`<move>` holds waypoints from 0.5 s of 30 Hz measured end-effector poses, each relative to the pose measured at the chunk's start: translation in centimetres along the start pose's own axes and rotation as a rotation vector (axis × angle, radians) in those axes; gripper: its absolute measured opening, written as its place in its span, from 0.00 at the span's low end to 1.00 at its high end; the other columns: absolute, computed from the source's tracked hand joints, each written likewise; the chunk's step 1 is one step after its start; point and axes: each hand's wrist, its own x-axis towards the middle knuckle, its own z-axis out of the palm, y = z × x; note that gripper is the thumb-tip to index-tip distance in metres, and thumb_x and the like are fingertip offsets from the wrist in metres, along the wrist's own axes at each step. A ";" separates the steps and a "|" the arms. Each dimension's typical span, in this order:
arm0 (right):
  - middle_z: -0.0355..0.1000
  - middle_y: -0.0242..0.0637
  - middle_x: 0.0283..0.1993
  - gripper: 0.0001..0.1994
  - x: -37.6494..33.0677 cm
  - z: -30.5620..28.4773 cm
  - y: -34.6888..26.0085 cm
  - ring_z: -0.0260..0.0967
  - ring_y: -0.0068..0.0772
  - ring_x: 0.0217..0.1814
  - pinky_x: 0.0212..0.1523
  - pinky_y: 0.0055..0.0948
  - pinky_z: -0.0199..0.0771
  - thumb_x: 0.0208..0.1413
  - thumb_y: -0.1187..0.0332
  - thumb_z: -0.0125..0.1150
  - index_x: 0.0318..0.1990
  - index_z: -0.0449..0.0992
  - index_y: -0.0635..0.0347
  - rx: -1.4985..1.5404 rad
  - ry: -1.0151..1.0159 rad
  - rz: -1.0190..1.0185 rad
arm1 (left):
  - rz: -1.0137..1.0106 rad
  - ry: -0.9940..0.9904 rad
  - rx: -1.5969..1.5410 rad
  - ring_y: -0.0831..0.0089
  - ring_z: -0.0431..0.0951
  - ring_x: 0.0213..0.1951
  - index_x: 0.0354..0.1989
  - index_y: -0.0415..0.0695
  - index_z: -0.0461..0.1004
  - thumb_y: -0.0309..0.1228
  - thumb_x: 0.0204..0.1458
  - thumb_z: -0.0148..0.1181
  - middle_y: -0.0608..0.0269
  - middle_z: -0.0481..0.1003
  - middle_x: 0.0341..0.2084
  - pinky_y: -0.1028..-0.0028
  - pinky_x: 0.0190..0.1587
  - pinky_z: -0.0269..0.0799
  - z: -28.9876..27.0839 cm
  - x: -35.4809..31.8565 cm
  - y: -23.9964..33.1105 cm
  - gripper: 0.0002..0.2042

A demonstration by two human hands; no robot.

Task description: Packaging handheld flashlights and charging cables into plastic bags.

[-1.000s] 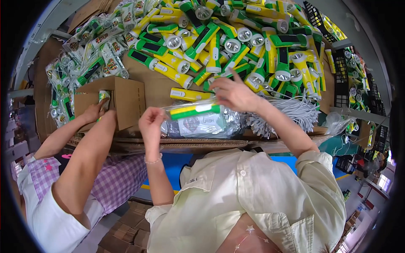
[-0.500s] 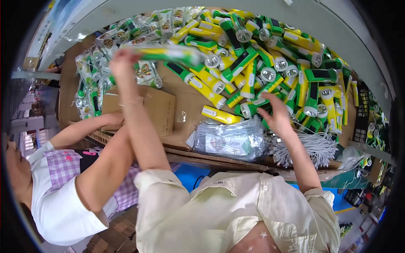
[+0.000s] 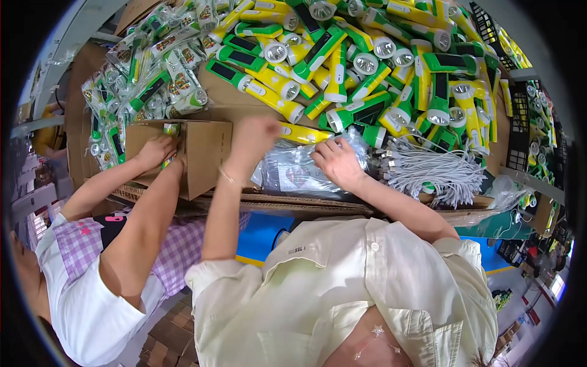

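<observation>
My right hand (image 3: 340, 164) rests on the stack of clear plastic bags (image 3: 293, 177), its bent fingers gripping film at the stack's upper edge. My left hand (image 3: 252, 142) is over the left end of this stack, fingers curled but smeared by motion; no thing shows in it. Just behind the bags lies a yellow flashlight (image 3: 299, 133). A green and white flashlight (image 3: 358, 112) with a dark panel is beyond my right hand, at the front of a large heap of loose yellow and green flashlights (image 3: 330, 67).
Bagged flashlights (image 3: 153, 79) are heaped at the far left. A co-worker's hands (image 3: 160, 151) are at an open cardboard box (image 3: 211, 147), with a bagged flashlight between them. White cables (image 3: 434, 171) lie bundled to my right. A black crate (image 3: 518, 128) stands at the right edge.
My left hand has come back rightward from the bagged heap, without the flashlight it carried. My right hand has moved left from the loose flashlights onto the bags. The view has shifted.
</observation>
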 end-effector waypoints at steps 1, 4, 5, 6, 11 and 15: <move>0.68 0.28 0.36 0.10 -0.1 0.2 -0.1 0.65 0.30 0.43 0.46 0.33 0.62 0.43 0.65 0.62 0.35 0.74 0.50 -0.006 0.002 -0.004 | -0.028 -0.088 -0.032 0.55 0.76 0.31 0.29 0.41 0.77 0.28 0.41 0.62 0.52 0.76 0.26 0.65 0.35 0.71 2.2 -2.0 -0.5 0.07; 0.68 0.27 0.35 0.08 -0.5 0.7 -0.1 0.65 0.29 0.42 0.45 0.33 0.61 0.44 0.64 0.61 0.34 0.74 0.49 0.011 0.030 -0.001 | 0.049 -0.110 0.015 0.54 0.76 0.33 0.27 0.41 0.76 0.26 0.39 0.64 0.53 0.75 0.28 0.63 0.36 0.71 5.9 -5.1 -1.1 0.06; 0.68 0.27 0.35 0.08 -0.5 0.8 -0.3 0.65 0.29 0.42 0.45 0.34 0.61 0.43 0.65 0.60 0.34 0.74 0.48 0.000 0.044 -0.001 | 0.152 -0.048 0.091 0.52 0.75 0.34 0.25 0.41 0.75 0.25 0.37 0.65 0.54 0.75 0.27 0.60 0.36 0.70 6.4 -5.5 -1.0 0.07; 0.68 0.27 0.35 0.08 -0.5 0.8 -0.4 0.65 0.29 0.42 0.46 0.35 0.61 0.43 0.65 0.60 0.34 0.74 0.48 -0.012 0.058 -0.001 | 0.157 -0.047 0.093 0.52 0.75 0.34 0.25 0.41 0.75 0.25 0.37 0.65 0.54 0.75 0.27 0.60 0.36 0.70 7.0 -5.6 -1.0 0.07; 0.68 0.30 0.38 0.06 -0.2 1.5 -1.0 0.65 0.31 0.43 0.46 0.36 0.60 0.47 0.67 0.51 0.31 0.74 0.48 -0.008 0.107 -0.036 | 0.155 0.064 0.223 0.54 0.74 0.35 0.21 0.40 0.70 0.23 0.37 0.65 0.55 0.73 0.25 0.60 0.35 0.69 7.9 -5.0 -0.2 0.07; 0.69 0.28 0.36 0.04 0.2 2.0 -1.2 0.66 0.30 0.43 0.46 0.36 0.60 0.45 0.65 0.57 0.30 0.74 0.48 0.065 0.126 0.010 | 0.359 0.069 0.356 0.55 0.75 0.33 0.23 0.40 0.71 0.23 0.38 0.64 0.55 0.74 0.24 0.61 0.34 0.69 7.9 -6.0 -0.2 0.06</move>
